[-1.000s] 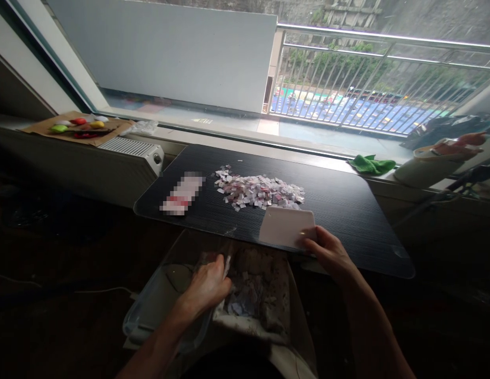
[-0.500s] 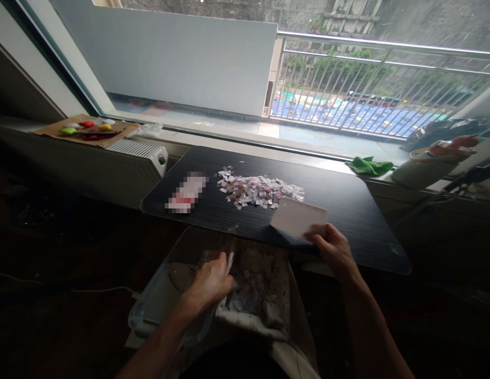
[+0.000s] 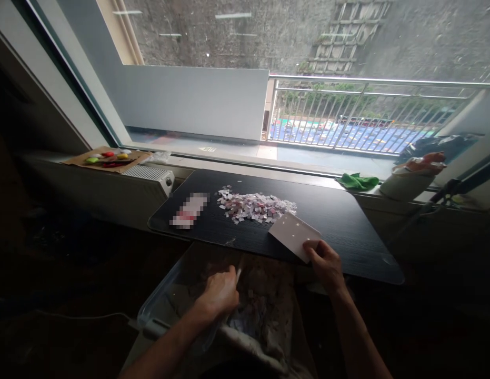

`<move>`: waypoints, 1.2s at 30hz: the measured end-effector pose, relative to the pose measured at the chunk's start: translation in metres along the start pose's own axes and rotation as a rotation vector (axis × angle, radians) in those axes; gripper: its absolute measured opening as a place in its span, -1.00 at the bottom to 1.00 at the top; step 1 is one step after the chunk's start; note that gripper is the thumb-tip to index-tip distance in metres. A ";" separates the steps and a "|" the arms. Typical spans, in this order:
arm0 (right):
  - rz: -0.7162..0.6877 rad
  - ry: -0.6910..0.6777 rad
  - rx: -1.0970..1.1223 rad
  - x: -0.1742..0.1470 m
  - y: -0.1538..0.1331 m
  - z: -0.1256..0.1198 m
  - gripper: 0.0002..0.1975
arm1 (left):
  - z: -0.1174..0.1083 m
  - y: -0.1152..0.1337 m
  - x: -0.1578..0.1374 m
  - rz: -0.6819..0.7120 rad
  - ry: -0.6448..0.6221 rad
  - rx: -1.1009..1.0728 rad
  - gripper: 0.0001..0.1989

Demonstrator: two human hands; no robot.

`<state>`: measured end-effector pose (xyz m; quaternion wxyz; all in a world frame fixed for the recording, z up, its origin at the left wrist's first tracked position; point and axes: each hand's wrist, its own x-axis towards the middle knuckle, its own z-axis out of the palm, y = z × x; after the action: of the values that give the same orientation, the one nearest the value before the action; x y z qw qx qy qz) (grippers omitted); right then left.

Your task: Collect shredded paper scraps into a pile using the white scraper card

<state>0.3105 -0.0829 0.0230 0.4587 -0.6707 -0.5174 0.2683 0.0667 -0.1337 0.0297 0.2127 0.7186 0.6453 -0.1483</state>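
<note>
Right, head view, the only one I've got. Right hand: thumb and fingers pinched closed on the near right end of a white card, thin, flat, stiff-looking, a few bright specks on its face. It's tilted over the table's near edge, far edge just beside the paper bits, can't tell if touching. Bits: small flat squares, white and pinkish, matte, in a long low heap mid-table.

Left hand: fingers curled closed round a thin pale edge below the table. Too dim for me to say what that belongs to. Clear plastic tub at its left.

Table: black, fine wood grain, rounded corners. White window frame behind, metal railing outside, ribbed radiator left.

Count: two hands, one card, one heap, one pixelated red-and-white strip left of it, one tub, one crumpled green cloth.
</note>
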 end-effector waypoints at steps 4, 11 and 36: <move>0.036 0.127 0.037 0.003 0.009 -0.004 -0.69 | 0.001 0.001 0.001 0.008 -0.011 0.005 -0.60; 0.053 0.129 -0.097 0.009 0.022 -0.011 -0.67 | -0.011 -0.022 0.001 -0.078 -0.047 -0.025 -0.71; 0.000 0.269 0.192 0.012 0.027 -0.004 -0.65 | -0.011 -0.002 0.001 0.002 0.086 0.057 -0.70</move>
<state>0.3300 -0.0743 0.0022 0.5860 -0.6537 -0.4233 0.2240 0.0642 -0.1274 0.0389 0.1642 0.7307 0.6487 -0.1353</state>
